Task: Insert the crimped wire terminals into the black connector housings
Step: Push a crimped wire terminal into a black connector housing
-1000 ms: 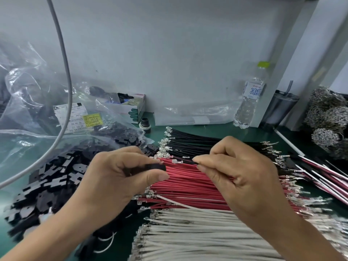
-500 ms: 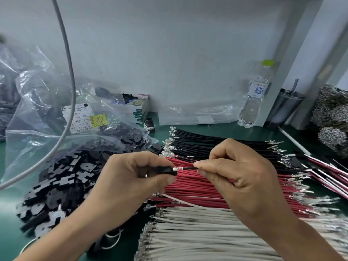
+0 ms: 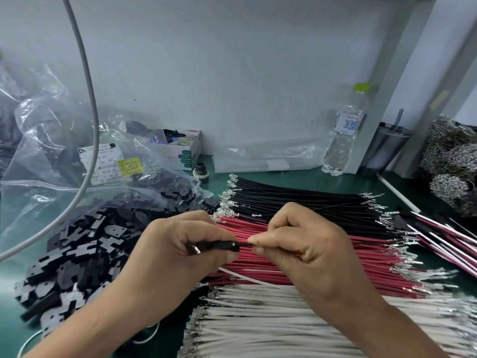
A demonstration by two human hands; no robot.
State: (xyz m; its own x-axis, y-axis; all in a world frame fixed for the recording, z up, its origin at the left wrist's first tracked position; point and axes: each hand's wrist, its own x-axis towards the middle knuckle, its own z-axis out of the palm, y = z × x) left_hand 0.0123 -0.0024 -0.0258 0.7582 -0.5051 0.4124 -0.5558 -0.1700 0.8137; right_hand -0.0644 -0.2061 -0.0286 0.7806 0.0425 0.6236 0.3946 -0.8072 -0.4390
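Note:
My left hand [image 3: 178,254] grips a small black connector housing [image 3: 223,246] between thumb and fingers. My right hand [image 3: 307,251] pinches a black wire [image 3: 245,244] just to the housing's right; the wire's end sits in the housing's opening and its terminal is hidden inside. Beneath my hands lie rows of crimped wires: black wires [image 3: 296,200] at the back, red wires [image 3: 335,267] in the middle, white wires [image 3: 271,321] nearest me. A heap of loose black housings [image 3: 85,244] spreads on the left.
A clear plastic bag [image 3: 51,156] with a label spills housings at left. A grey cable [image 3: 87,120] arcs across it. A small box [image 3: 180,148], water bottle [image 3: 346,135] and dark tumbler [image 3: 384,148] stand along the wall. Assembled red-and-white harnesses [image 3: 446,236] lie right, silvery terminal bundles [image 3: 454,156] beyond.
My right hand has pushed the black wire leftward; the silver terminal seen outside the housing half a second ago is now inside it. The view has shifted slightly.

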